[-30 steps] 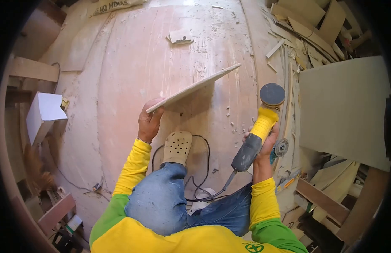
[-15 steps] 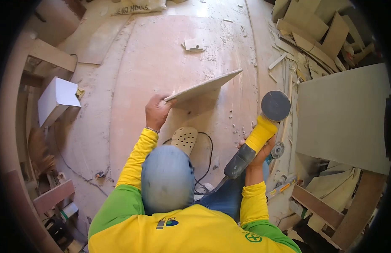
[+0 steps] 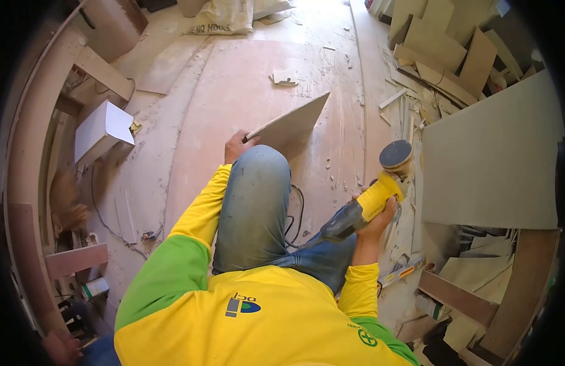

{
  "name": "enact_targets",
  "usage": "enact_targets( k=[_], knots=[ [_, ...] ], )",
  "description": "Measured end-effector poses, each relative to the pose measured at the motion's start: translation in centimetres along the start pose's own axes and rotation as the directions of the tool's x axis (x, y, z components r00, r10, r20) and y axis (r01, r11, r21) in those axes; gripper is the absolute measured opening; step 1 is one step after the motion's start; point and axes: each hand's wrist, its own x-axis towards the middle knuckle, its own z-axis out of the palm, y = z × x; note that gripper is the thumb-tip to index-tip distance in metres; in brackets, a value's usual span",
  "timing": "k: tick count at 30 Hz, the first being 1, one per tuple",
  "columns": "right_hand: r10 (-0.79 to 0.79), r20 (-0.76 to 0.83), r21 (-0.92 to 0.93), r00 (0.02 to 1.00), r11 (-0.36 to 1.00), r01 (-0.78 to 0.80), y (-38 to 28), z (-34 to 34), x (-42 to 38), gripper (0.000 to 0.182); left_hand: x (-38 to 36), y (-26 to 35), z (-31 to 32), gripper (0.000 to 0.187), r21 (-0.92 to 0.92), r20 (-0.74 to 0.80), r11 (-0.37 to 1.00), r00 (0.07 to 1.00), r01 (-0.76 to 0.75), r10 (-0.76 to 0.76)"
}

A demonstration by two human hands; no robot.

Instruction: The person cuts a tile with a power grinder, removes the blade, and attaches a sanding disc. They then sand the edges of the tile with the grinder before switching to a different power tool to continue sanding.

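Observation:
My left hand (image 3: pixel 238 146) grips the near left corner of a thin flat panel (image 3: pixel 294 124), which stands tilted over the dusty floor. My right hand (image 3: pixel 380 221) is wrapped round the yellow body of a power tool (image 3: pixel 374 198) with a dark round disc (image 3: pixel 396 154) at its head. The disc faces up and away, apart from the panel. A dark cord runs from the tool's rear past my legs. My raised knee (image 3: pixel 258 177) in blue jeans is just below my left hand.
A white box (image 3: pixel 104 133) lies at the left beside a wooden frame. Sacks (image 3: pixel 224 17) lie at the top. Board offcuts (image 3: pixel 432 43) lean at the upper right, above a large board (image 3: pixel 489 165). Another person's hand (image 3: pixel 61 348) shows at the lower left.
My knee has risen and now covers the shoe. The panel appears turned more upright, still in my left hand. The tool's disc has tilted. Another person's hand has appeared at the lower left.

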Motion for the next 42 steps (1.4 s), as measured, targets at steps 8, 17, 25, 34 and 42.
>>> enact_targets(
  k=[8,17,25,34,42],
  knots=[
    [0.022,0.015,-0.135,1.000,0.991,-0.020,1.0,3.3,5.0,0.063,-0.9,2.1,0.6,0.033,-0.035,-0.126,0.984,0.977,-0.176,0.171],
    [0.307,0.286,-0.228,0.908,0.942,-0.246,9.0,9.4,14.2,0.042,1.7,2.1,0.0,0.025,0.348,0.173,0.746,0.821,-0.568,0.544],
    [0.432,0.393,-0.382,0.812,0.880,-0.283,15.0,11.3,17.6,0.047,3.9,5.3,1.2,0.044,-0.260,0.323,0.964,0.935,-0.058,0.143],
    [0.372,0.339,-0.571,0.864,0.811,-0.124,18.6,11.9,18.2,0.048,2.9,7.6,-0.1,0.054,-0.654,0.460,0.715,0.880,0.247,0.117],
    [0.231,0.281,-0.662,0.931,0.749,0.014,21.8,10.9,18.5,0.052,3.7,6.6,0.2,0.056,-0.631,0.372,0.750,0.926,0.198,0.070]
  ],
)
